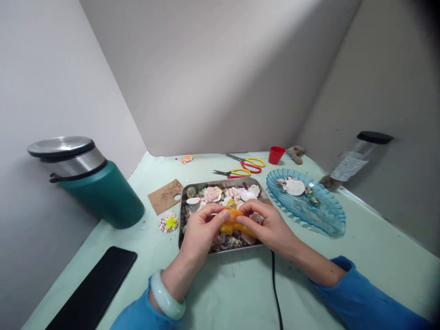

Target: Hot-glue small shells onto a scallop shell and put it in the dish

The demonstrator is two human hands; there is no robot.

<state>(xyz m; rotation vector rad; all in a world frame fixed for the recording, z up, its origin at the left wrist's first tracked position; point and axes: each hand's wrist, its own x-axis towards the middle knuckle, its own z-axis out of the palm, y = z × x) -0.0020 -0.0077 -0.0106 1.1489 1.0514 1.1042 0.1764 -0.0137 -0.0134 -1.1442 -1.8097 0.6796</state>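
Observation:
Both my hands meet over a metal tray (181,214) filled with several seashells. My left hand (201,231) and my right hand (268,227) are closed together on an orange object (231,223), fingers pinching it from each side. A black cord (276,293) runs from under my right hand toward me. A pale bangle sits on my left wrist.
A blue glass dish (319,211) with a few shells lies right of the tray. Two pairs of scissors (245,167), a red cup (276,155), a brown card (165,196), a green steel-lidded bin (92,183), a clear jar (360,158) and a black slab (94,288) surround it.

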